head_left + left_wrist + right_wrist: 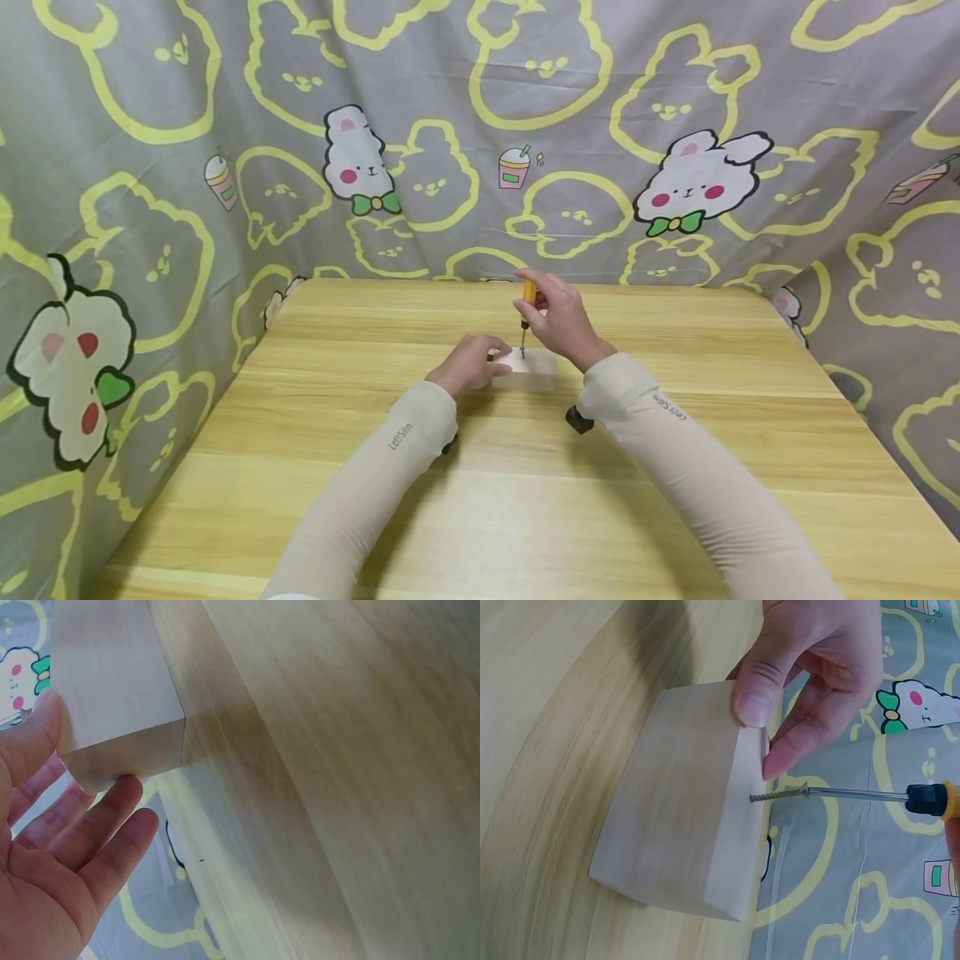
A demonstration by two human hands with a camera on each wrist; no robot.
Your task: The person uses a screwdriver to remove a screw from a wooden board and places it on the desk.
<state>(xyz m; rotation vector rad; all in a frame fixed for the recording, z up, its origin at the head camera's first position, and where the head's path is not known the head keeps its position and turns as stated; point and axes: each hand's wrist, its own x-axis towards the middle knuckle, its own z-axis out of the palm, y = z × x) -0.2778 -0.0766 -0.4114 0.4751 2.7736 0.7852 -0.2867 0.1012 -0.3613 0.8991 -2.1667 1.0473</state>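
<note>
A pale wooden block (pixel 536 379) stands on the table, with a threaded screw (pixel 780 795) upright in its top face; part of the thread shows above the wood. My left hand (pixel 471 362) grips one end of the block, its thumb (pixel 46 724) on one side and fingertips on the other. Above the block, my right hand (pixel 562 317) holds a screwdriver by its yellow handle (pixel 529 292). The screwdriver's metal shaft (pixel 862 795) points down, its tip meeting the screw head. Most of the right hand is out of frame in the right wrist view.
The wood-grain table (pixel 495 500) reaches back to a grey curtain (pixel 450 83) printed with yellow outlines and rabbits, which also hangs at both sides. A black device (pixel 579 419) sits under the right wrist, and another (pixel 450 443) shows by the left sleeve.
</note>
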